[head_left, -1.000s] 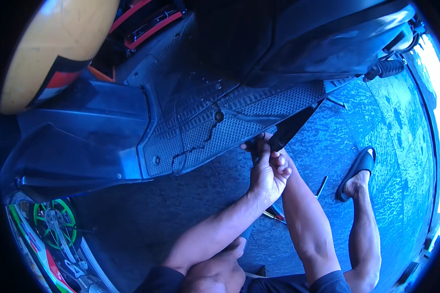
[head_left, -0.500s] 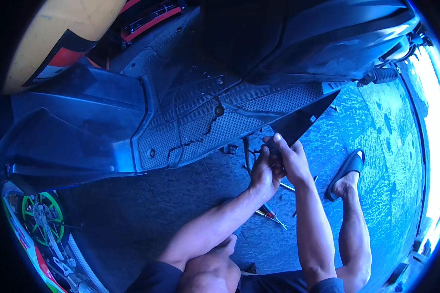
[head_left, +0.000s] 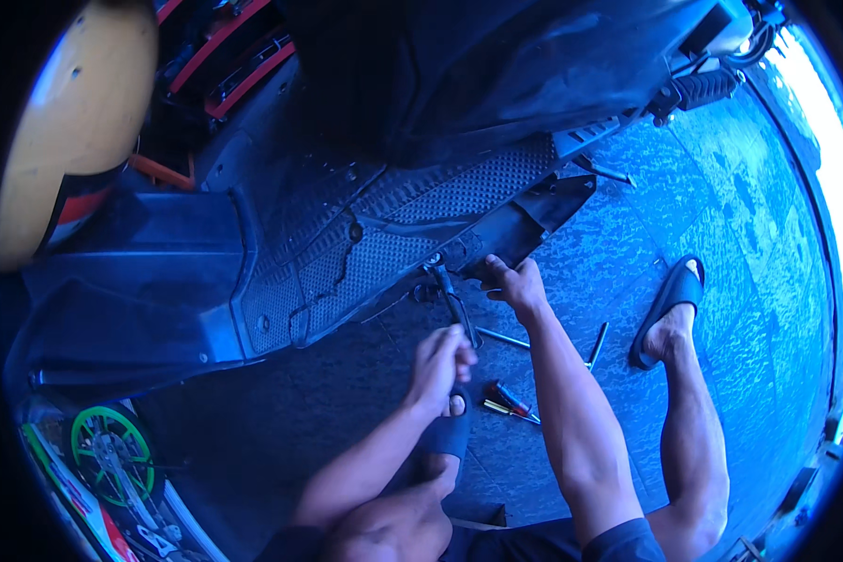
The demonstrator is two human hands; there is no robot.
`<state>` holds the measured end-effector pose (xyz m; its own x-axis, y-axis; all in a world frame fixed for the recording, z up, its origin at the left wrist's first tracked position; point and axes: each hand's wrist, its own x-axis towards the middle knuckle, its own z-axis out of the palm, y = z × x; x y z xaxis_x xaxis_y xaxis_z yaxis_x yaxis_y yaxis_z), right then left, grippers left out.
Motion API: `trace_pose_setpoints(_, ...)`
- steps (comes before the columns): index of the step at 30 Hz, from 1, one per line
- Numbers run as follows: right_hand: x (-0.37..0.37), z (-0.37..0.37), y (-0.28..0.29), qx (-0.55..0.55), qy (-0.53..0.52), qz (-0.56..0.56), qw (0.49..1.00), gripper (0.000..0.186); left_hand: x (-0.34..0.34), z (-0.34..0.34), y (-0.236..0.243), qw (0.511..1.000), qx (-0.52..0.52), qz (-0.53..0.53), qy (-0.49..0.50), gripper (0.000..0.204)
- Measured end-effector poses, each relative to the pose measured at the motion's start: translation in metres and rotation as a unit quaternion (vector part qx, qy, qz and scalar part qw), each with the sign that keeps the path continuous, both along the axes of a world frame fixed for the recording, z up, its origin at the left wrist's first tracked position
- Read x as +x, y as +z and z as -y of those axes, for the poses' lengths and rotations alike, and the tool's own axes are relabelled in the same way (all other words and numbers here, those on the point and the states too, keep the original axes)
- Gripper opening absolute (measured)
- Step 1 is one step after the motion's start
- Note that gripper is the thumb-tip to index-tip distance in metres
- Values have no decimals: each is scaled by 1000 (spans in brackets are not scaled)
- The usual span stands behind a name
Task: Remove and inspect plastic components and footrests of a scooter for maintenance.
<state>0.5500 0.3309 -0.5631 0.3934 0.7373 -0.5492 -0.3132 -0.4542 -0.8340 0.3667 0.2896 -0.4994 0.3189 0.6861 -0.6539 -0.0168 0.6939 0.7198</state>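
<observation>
A black ridged scooter footboard (head_left: 468,178) spans the middle, with a dark plastic panel (head_left: 557,211) angled down along its right edge. My right hand (head_left: 515,281) grips the lower part of this panel, thumb raised against it. My left hand (head_left: 440,365) has curled fingers beside the lower end of a dark bar (head_left: 450,295) hanging below the footboard edge; I cannot make out what, if anything, they hold. A bright bolt or fitting (head_left: 435,259) shows at the bar's top.
Tools (head_left: 512,406) and metal rods (head_left: 598,345) lie on the floor between my sandalled feet (head_left: 670,314). A yellow rounded object (head_left: 75,112) and red framework (head_left: 248,80) are upper left. A green-rimmed wheel (head_left: 112,454) is lower left. A spring shock (head_left: 702,89) sits upper right.
My hands have separated, the left moving down-left and the right staying at the panel. The panel now sits lower under the footboard edge, showing more of its inner face, and the bar is exposed.
</observation>
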Motion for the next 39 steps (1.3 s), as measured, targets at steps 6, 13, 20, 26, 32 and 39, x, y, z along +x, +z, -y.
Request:
trace_pose_setpoints(6,-2,-16,-14,-125,108,39,986,44,-38,-14,16,919,347,-186,18,15)
trace_pose_setpoints(13,-5,-15,37,-21,53,-3,998,44,-4,-67,13,905,368,-182,114,27)
trace_pose_setpoints(20,-12,13,88,18,-178,223,958,35,-5,-76,36,967,211,-137,38,37)
trace_pose_setpoints(26,-33,-7,131,236,51,410,879,25,-8,-75,38,950,275,-145,25,36)
trace_pose_setpoints(32,-3,-39,109,95,319,451,828,23,5,-68,31,919,348,-185,24,38)
trace_pose_setpoints(39,-10,-43,76,125,191,280,933,24,1,-72,21,866,436,-245,1,39)
